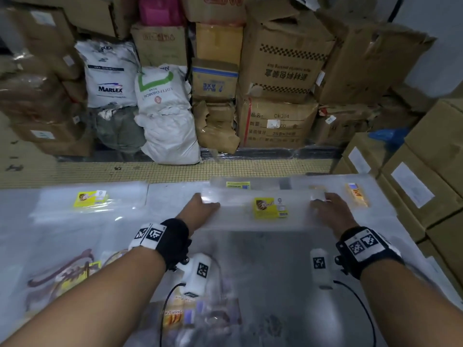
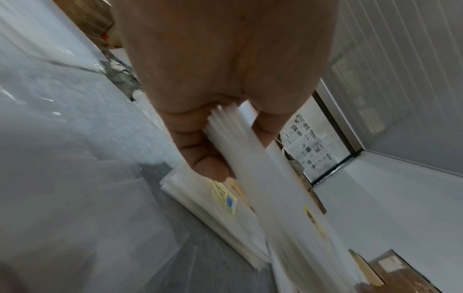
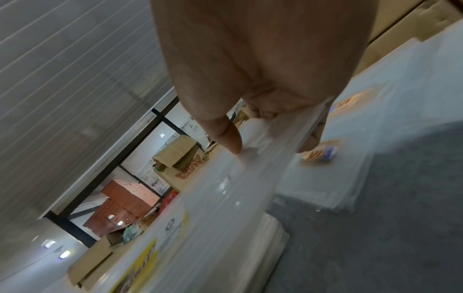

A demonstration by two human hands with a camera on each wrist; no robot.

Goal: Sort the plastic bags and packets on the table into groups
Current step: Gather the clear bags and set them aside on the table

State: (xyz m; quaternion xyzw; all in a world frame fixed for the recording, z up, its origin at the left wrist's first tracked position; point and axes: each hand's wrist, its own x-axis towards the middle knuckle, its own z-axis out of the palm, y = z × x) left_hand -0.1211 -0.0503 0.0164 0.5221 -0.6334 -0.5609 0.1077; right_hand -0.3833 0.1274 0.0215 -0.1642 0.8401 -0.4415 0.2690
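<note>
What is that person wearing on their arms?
Bare forearms, no sleeves. Each wrist has a black strap with white square-patterned tags: left wristband, right wristband. Under each hangs a small white camera pod with a thin black cable.

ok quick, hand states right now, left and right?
Left hand: grips one end of the stack of clear bags.
Right hand: grips the other end of the same stack.
</note>
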